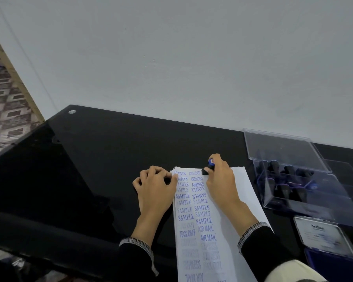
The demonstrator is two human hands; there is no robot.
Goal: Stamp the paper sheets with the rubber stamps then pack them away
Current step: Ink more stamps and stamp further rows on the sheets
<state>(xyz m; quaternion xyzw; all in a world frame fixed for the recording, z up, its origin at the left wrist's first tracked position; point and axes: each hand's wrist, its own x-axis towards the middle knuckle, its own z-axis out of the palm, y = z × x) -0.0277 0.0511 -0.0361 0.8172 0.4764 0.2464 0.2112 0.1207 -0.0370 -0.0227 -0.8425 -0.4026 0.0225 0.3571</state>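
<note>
With your right hand gripping the light, rigid stamp by its handle at centre frame, keep your left hand, apparently pinching the edge, steadying the thin, slippery sheets.

The scene is seen through a single wide-angle head view, aimed forward and down. The black bench is looked across at a tilt, with the pale wall filling the upper half. Both hands are caught close below the lens, near the frame's lower middle. No second view is given.
</note>
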